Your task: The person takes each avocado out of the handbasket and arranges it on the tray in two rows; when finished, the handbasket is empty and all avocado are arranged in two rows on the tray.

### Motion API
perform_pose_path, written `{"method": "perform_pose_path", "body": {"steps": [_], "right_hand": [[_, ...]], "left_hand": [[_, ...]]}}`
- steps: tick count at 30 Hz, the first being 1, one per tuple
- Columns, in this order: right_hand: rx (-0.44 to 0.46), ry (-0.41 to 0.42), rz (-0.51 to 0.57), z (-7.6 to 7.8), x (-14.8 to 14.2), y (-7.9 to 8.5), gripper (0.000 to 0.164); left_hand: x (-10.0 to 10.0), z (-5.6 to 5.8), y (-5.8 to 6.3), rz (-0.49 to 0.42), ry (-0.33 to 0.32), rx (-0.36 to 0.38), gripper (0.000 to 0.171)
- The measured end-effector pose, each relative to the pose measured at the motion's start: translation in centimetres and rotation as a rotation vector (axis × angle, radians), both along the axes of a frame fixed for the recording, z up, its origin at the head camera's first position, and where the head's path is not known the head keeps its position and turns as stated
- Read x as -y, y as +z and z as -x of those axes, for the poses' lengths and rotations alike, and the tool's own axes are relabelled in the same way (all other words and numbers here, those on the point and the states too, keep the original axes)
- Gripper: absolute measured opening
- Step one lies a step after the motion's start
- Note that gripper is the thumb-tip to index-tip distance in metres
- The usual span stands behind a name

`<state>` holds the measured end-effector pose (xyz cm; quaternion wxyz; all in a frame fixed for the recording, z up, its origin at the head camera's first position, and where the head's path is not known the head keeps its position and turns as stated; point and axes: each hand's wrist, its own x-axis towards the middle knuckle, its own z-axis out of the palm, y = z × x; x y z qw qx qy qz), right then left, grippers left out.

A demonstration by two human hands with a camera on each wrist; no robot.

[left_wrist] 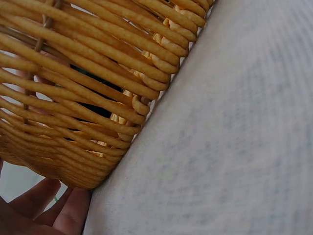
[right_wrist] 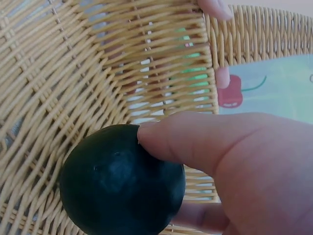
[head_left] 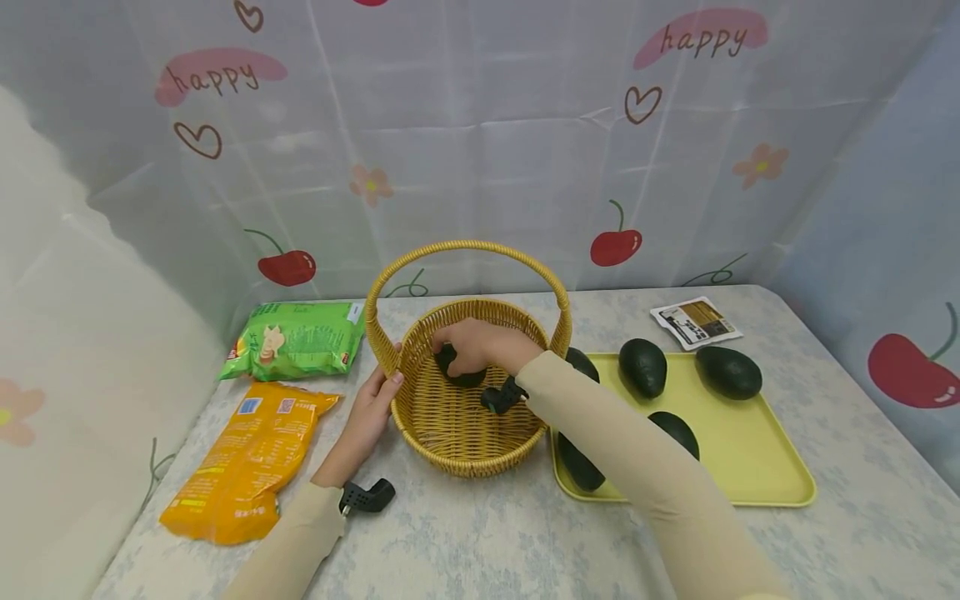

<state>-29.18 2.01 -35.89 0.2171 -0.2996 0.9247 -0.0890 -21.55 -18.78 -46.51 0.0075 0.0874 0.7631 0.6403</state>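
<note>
A yellow wicker basket (head_left: pixel 472 462) with a tall arched handle stands on the table. Inside it, my right hand (head_left: pixel 483 343) holds a dark green avocado (head_left: pixel 467 379) near the basket's floor. The right wrist view shows the thumb on top of the avocado (right_wrist: pixel 120 181) and a finger along its side. My left hand (head_left: pixel 372 408) grips the basket's left side by the foot of the handle, thumb at the rim. From the left wrist, its fingers (left_wrist: pixel 73 210) lie against the outer weave. A pale yellow tray (head_left: pixel 750 458) on the right carries several more avocados (head_left: pixel 642 367).
A green snack bag (head_left: pixel 300 337) and an orange bag (head_left: pixel 243 467) lie left of the basket. Behind the tray is a small white-and-brown packet (head_left: pixel 696 322). A printed curtain (head_left: pixel 480 167) hangs along the table's back edge. My right forearm crosses over the tray's left part.
</note>
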Motion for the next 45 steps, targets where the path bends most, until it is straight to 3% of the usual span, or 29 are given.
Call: {"method": "perform_pose_path", "body": {"steps": [4, 12, 20, 45], "right_hand": [[-0.006, 0.018, -0.02, -0.4, 0.1, 0.0, 0.044], [0.085, 0.038, -0.015, -1.1, 0.0, 0.1, 0.043], [0.13, -0.001, 0.031, -1.1, -0.4, -0.1, 0.054], [0.082, 0.103, 0.034, -1.7, -1.2, 0.1, 0.052]], "left_hand": [[0.1, 0.1, -0.1, 0.003, 0.001, 0.002, 0.057], [0.2, 0.1, -0.3, 0.0, -0.011, 0.01, 0.058], [0.2, 0.1, 0.0, -0.002, -0.001, 0.012, 0.057], [0.0, 0.0, 0.1, 0.029, 0.011, -0.008, 0.056]]}}
